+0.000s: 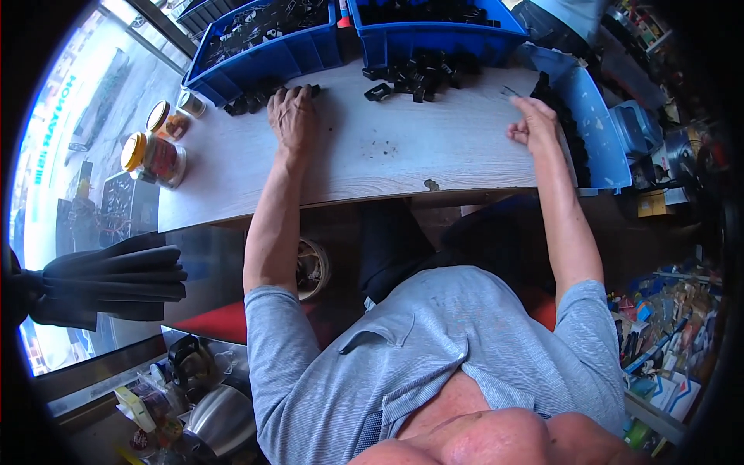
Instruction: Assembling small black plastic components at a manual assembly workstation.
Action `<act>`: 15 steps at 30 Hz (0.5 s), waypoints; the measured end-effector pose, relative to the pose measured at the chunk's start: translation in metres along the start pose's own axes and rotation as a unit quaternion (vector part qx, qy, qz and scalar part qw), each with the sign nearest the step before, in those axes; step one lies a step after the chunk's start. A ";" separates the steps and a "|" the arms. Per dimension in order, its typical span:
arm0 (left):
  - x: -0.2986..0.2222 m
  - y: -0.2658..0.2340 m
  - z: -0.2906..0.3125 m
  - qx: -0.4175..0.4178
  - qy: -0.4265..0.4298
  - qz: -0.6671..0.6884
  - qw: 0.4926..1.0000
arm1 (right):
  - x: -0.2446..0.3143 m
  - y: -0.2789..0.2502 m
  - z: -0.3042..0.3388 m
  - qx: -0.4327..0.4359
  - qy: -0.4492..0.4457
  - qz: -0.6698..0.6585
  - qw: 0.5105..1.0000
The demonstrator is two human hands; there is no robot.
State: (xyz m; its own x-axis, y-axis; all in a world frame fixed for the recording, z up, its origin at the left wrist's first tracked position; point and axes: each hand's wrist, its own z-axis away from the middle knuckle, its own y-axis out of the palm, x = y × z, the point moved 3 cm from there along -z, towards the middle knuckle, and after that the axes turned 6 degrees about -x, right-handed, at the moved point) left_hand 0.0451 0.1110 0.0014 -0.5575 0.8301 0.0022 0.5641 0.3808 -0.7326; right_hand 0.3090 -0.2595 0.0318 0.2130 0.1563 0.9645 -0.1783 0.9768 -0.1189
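Along the frame's top, a left bin (267,66) and a right bin (434,46), holding small parts (271,19), stand side by side at the far edge of the bench (449,159). A loose pile (422,74) lies before the right bin. Jars (164,160) stand upper left, left of the left hand (293,120); upper right, a side bin (597,116) lies right of the right hand (536,122).

Pale wood-grain table (457,159): blue bins (267,64) along far edge, loose black parts (422,74), lidded jars (164,161) left.

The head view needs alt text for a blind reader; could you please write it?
A person's left hand is at small black parts on a pale table, right hand near a light-blue bin. Two blue crates hold more parts.
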 end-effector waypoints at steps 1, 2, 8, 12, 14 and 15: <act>-0.006 -0.004 0.004 -0.027 0.016 0.038 0.999 | 0.005 -0.006 -0.004 -0.027 -0.003 -0.009 1.000; -0.012 -0.008 0.008 -0.054 0.032 0.075 0.995 | 0.008 -0.010 -0.006 -0.054 -0.006 -0.017 0.998; -0.014 -0.005 0.008 -0.075 -0.036 0.025 0.996 | 0.000 0.014 0.004 -0.016 -0.008 0.026 0.999; -0.015 -0.001 0.012 -0.023 -0.025 0.096 0.995 | -0.006 0.060 0.025 0.106 -0.018 0.056 0.993; -0.020 -0.008 0.014 -0.040 -0.024 0.136 0.990 | -0.005 0.080 0.035 0.127 -0.029 0.072 0.989; -0.027 -0.012 0.015 -0.031 -0.012 0.142 0.989 | -0.005 0.089 0.038 0.145 -0.031 0.077 0.986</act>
State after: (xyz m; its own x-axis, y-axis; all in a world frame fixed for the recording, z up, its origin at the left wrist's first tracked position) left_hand 0.0445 0.0779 0.0000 -0.3851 0.8977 -0.2141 0.7357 0.1586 -0.6584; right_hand 0.2560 -0.1787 0.0255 0.1048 0.2809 0.9540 -0.4723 0.8583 -0.2009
